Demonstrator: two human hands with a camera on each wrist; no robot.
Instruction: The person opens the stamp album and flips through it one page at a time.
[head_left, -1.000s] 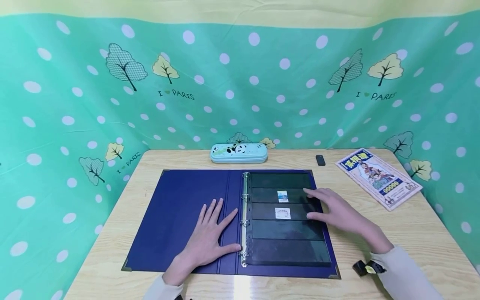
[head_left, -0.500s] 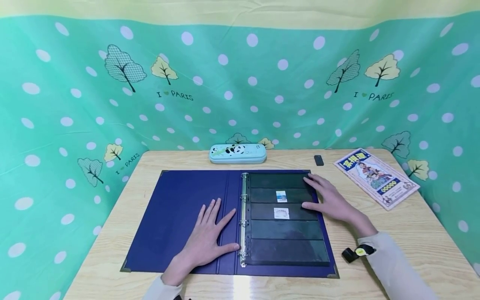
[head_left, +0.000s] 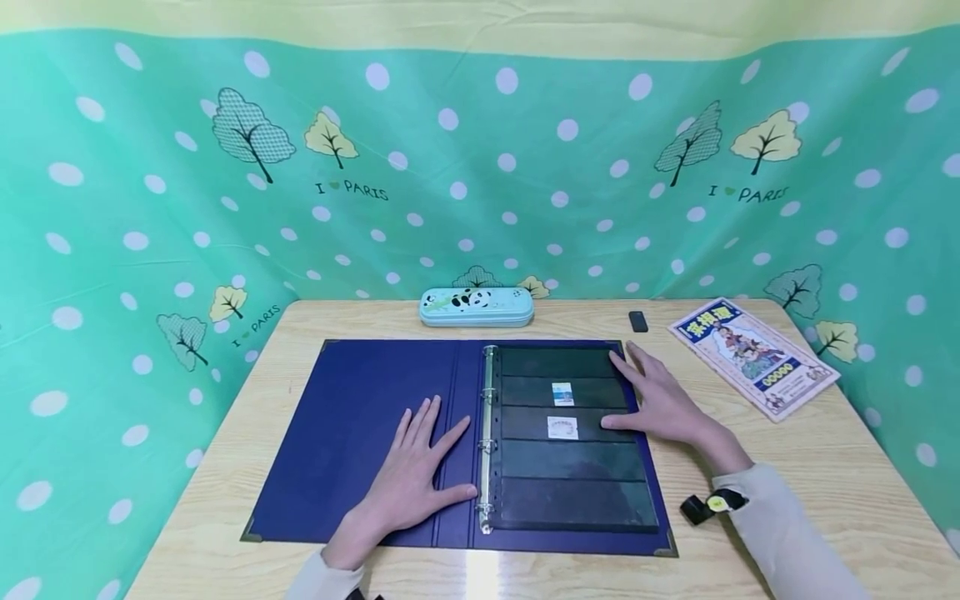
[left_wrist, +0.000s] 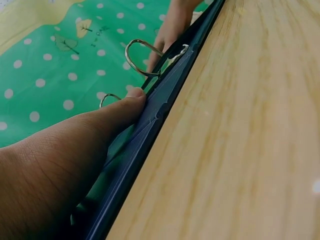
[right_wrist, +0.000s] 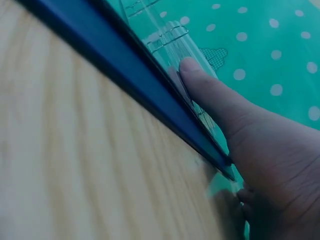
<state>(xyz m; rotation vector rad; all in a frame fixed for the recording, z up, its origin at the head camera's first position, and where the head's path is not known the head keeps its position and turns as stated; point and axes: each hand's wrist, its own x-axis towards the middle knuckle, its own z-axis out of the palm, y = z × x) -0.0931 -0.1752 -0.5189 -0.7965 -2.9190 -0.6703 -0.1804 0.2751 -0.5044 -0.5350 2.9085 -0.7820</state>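
A dark blue ring binder (head_left: 360, 442) lies spread flat, with black pocket pages (head_left: 577, 460) on its metal rings (head_left: 487, 397). Behind the pockets of the top page show two small stamps, a blue-and-white stamp (head_left: 562, 393) and a paler stamp (head_left: 562, 427) below it. My left hand (head_left: 411, 482) rests on the left cover with fingers spread, its thumb close to the rings. At the pages' right edge is my right hand (head_left: 663, 407), thumb and index finger apart over the page. In the right wrist view its thumb (right_wrist: 200, 80) lies over the page; other fingers are partly hidden.
Behind the binder stands a light blue panda pencil case (head_left: 477, 308). A small black object (head_left: 637, 322) and a printed booklet (head_left: 753, 357) lie at the back right of the wooden table (head_left: 780, 467). A green dotted cloth (head_left: 480, 183) hangs around it.
My right hand has slid inward and slightly away from me along the pages' right edge, its index finger now nearer the top corner. The left hand stays put.
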